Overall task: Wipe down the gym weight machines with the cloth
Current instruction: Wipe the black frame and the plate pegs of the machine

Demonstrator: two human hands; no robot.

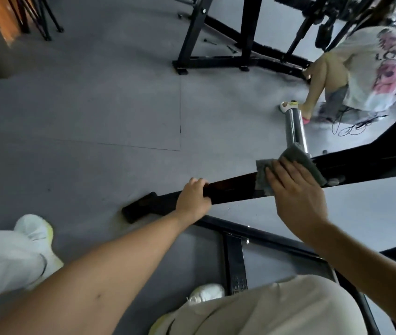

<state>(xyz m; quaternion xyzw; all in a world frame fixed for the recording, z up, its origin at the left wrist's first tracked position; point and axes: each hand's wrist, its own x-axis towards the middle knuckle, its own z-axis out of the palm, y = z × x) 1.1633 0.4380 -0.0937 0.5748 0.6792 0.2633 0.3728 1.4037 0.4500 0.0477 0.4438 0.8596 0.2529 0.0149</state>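
Black machine bar (230,188) over grey floor (95,112)

We are pressing our right hand (296,197) on the grey folded cloth (308,163) draped over the long black metal bar (230,187), centre right of the frame. Our left hand (193,199) is gripping the bar left of the cloth; a shiny steel cylinder (295,126) is sitting just above it.

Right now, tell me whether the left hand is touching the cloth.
Apart. The head view shows the left hand gripping the black bar, with a bare stretch of bar between it and the grey cloth.
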